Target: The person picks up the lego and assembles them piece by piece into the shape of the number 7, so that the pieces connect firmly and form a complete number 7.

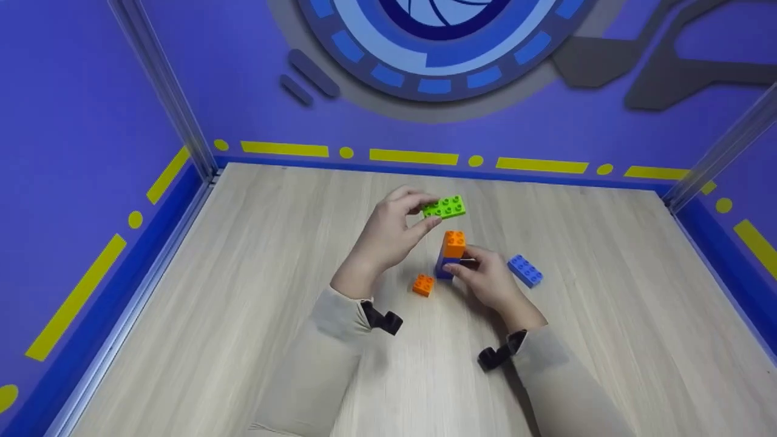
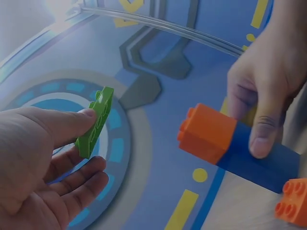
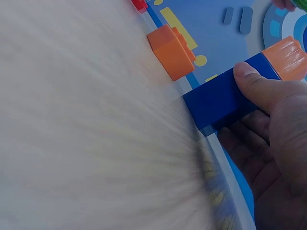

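My left hand (image 1: pixel 388 224) pinches a flat light-green toy brick (image 1: pixel 448 207) between thumb and fingers, raised behind the stack. In the left wrist view the green brick (image 2: pixel 96 122) is tipped on edge, studs toward the thumb side. My right hand (image 1: pixel 488 276) grips the blue lower part (image 3: pixel 225 98) of an upright brick stack, thumb on one face and fingers behind. An orange four-stud brick (image 1: pixel 454 244) tops this stack. Just left of its foot lies a loose orange brick (image 1: pixel 423 284), studs up.
A blue eight-stud brick (image 1: pixel 525 271) lies right of my right hand on the wooden table (image 1: pixel 607 303). The right wrist view catches a small red piece (image 3: pixel 139 5) past the loose orange brick. Purple-blue panels (image 1: pixel 212 79) wall the table at the back and sides.
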`<state>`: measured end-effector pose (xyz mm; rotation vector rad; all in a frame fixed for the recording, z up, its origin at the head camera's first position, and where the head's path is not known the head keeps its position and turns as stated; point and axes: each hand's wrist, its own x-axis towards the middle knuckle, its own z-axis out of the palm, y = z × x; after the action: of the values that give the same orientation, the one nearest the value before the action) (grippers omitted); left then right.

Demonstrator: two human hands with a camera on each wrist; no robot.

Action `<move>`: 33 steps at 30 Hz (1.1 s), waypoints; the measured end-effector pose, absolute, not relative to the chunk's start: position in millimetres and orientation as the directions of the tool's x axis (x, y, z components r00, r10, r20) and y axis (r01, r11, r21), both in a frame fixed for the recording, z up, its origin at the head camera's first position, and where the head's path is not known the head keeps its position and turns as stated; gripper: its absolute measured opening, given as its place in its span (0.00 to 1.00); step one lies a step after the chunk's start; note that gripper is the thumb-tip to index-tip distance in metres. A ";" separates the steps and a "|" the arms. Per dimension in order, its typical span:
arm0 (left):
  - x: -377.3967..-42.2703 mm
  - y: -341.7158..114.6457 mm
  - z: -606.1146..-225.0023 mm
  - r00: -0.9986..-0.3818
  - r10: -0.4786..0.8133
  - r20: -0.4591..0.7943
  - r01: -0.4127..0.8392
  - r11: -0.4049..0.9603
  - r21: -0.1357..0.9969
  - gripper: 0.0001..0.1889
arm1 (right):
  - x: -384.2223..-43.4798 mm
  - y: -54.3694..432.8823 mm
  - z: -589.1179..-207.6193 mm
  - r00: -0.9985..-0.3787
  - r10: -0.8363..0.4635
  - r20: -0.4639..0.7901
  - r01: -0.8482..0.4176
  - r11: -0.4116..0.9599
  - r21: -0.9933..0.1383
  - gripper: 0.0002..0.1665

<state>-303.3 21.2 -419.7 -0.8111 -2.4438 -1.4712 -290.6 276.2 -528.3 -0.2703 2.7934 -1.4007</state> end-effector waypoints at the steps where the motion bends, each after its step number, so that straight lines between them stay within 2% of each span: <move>1: -303.9 22.4 -422.0 -0.838 0.370 0.402 0.530 0.371 0.763 0.19 | -290.8 276.1 -528.7 -0.984 -0.159 0.082 -0.161 0.587 -0.793 0.28; 11: -307.8 33.3 -440.8 -0.843 0.446 0.301 0.488 0.401 0.775 0.21 | -290.7 276.4 -528.8 -0.983 -0.160 0.092 -0.169 0.584 -0.794 0.27; 19: -306.4 33.9 -445.8 -0.848 0.489 0.207 0.459 0.478 0.749 0.20 | -289.7 277.6 -527.6 -0.982 -0.165 0.096 -0.174 0.569 -0.804 0.26; 26: -305.3 35.1 -445.3 -0.839 0.504 0.205 0.474 0.492 0.731 0.20 | -291.2 278.5 -527.2 -0.988 -0.147 0.056 -0.128 0.549 -0.826 0.28; 30: -303.6 35.7 -445.0 -0.840 0.500 0.212 0.479 0.499 0.722 0.19 | -290.1 276.3 -527.4 -0.987 -0.151 0.055 -0.118 0.452 -0.884 0.35; 33: -302.2 36.1 -445.6 -0.844 0.495 0.208 0.473 0.502 0.724 0.20 | -285.6 272.9 -525.3 -0.983 -0.159 0.097 -0.139 0.279 -0.950 0.38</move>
<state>-302.2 36.1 -445.6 -0.8842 -2.7452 -1.3107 -285.6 272.9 -525.3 -0.2911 2.4994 -1.8535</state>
